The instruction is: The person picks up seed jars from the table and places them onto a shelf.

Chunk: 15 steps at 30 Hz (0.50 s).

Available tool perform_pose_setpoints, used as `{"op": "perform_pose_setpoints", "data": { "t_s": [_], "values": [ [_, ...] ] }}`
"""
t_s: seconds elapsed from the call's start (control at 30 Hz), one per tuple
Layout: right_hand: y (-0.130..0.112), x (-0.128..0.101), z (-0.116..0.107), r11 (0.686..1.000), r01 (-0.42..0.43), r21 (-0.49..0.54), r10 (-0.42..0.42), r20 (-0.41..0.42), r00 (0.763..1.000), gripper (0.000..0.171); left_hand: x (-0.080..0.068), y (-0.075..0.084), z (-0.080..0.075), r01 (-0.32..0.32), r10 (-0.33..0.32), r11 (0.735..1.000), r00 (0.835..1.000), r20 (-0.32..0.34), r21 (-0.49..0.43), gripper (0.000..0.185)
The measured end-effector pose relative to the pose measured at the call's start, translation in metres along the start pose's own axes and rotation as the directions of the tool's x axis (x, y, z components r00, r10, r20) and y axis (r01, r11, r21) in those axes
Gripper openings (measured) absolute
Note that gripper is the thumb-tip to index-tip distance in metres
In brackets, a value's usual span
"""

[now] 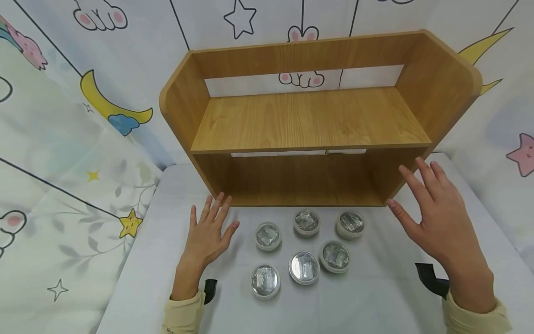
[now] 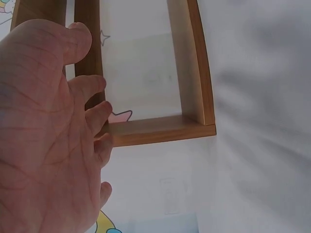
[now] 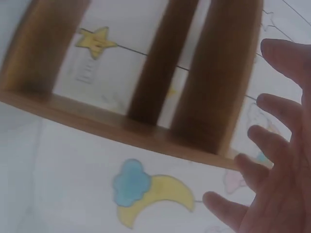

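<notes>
A two-tier wooden shelf (image 1: 310,120) stands at the back of the white table. My left hand (image 1: 207,236), fingers spread, is by its lower left corner, fingertips right at the edge in the head view. On the other side my right hand (image 1: 438,215) hovers beside the lower right corner with fingers apart. Neither hand holds anything. Several small round jars with clear, shiny lids lie between the hands, among them a front left jar (image 1: 265,281), a front middle jar (image 1: 304,267) and a back right jar (image 1: 350,225). In the left wrist view the shelf's wooden frame (image 2: 201,73) shows past my fingers.
A white cloth (image 1: 137,278) covers the table. Behind and beside it hangs a pale curtain (image 1: 54,139) printed with moons, stars and animals. The shelf's back has open gaps where the curtain shows through. Dark bands (image 1: 431,280) sit at my wrists.
</notes>
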State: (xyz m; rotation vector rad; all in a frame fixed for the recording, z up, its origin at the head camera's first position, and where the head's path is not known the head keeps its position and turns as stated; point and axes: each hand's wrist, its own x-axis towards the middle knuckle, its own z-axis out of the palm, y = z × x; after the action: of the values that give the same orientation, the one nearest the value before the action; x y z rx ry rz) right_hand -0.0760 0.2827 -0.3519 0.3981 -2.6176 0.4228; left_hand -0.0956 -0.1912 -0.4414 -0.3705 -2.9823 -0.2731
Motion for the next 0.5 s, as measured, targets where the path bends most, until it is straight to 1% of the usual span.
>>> {"op": "perform_pose_setpoints", "data": {
  "t_s": [0.1, 0.2, 0.3, 0.33, 0.43, 0.5],
  "values": [
    [-0.004, 0.010, -0.016, 0.999, 0.027, -0.017, -0.028, -0.079, 0.996, 0.073, 0.000, 0.000, 0.000, -0.006, 0.006, 1.000, 1.000, -0.002, -0.006, 0.073],
    [-0.009, 0.021, -0.029, 0.998, 0.051, -0.041, -0.056, -0.143, 0.988, 0.078, 0.000, 0.001, -0.001, -0.007, 0.007, 1.000, 1.000, 0.001, -0.010, 0.073],
    [-0.013, 0.032, -0.039, 0.993, 0.093, -0.074, -0.107, -0.208, 0.972, 0.082, -0.001, 0.001, -0.001, -0.009, 0.009, 1.000, 1.000, -0.003, -0.005, 0.072],
    [-0.014, 0.036, -0.042, 0.990, 0.114, -0.082, -0.130, -0.237, 0.963, 0.083, -0.001, 0.001, -0.001, -0.009, 0.009, 1.000, 1.000, -0.003, -0.004, 0.072],
    [-0.016, 0.046, -0.049, 0.984, 0.139, -0.112, -0.165, -0.275, 0.947, 0.082, -0.002, 0.001, -0.001, -0.014, 0.014, 1.000, 1.000, -0.008, -0.004, 0.072],
    [-0.017, 0.052, -0.054, 0.983, 0.145, -0.114, -0.173, -0.299, 0.938, 0.081, -0.002, 0.001, -0.002, -0.016, 0.016, 1.000, 1.000, -0.008, -0.008, 0.072]
  ]
}}
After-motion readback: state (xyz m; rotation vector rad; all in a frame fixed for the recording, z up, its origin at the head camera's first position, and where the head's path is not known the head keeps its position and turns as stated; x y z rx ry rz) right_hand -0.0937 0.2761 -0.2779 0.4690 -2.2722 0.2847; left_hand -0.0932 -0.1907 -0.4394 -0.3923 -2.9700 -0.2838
